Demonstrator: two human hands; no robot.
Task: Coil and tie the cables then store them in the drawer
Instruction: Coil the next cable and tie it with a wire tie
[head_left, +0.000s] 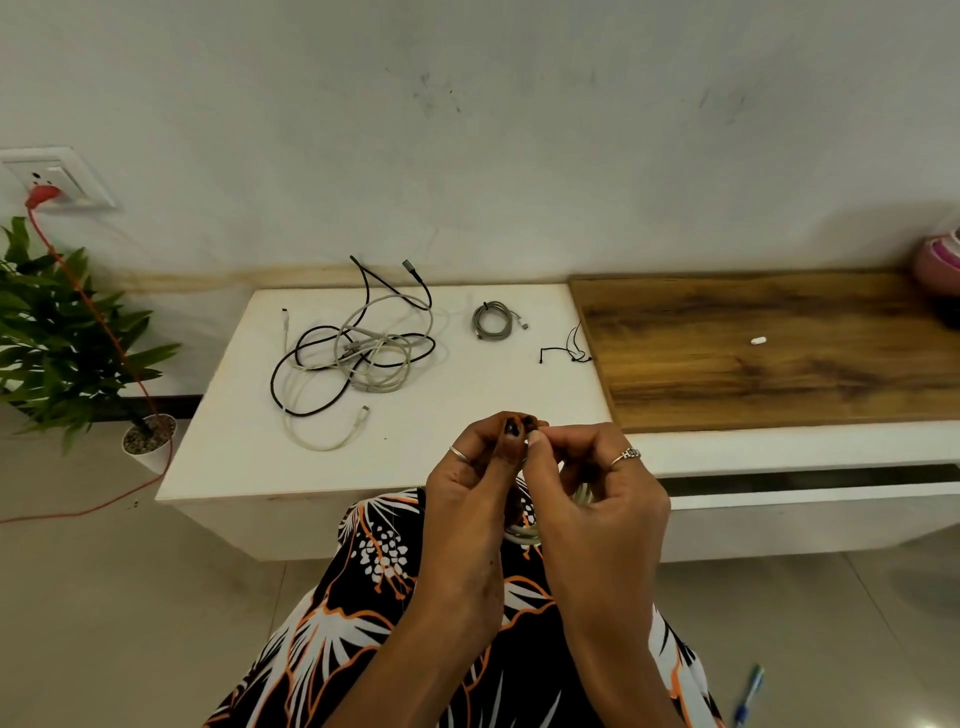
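Cables (353, 353) tangled on table (218, 457) beside tied coil (491, 322)

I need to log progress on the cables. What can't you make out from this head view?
- White cable coil: mostly hidden behind the left hand and right hand; tie status unclear.
- What the fingertips pinch: too small.
- Drawer contents: interior dark.
- Pink object: cut off by the right edge.

You have two hands (545, 483) up, one tied grey cable coil (492, 322), one tangled heap of loose cables (353, 353), one potted plant (62, 332), one partly open drawer (810, 493).
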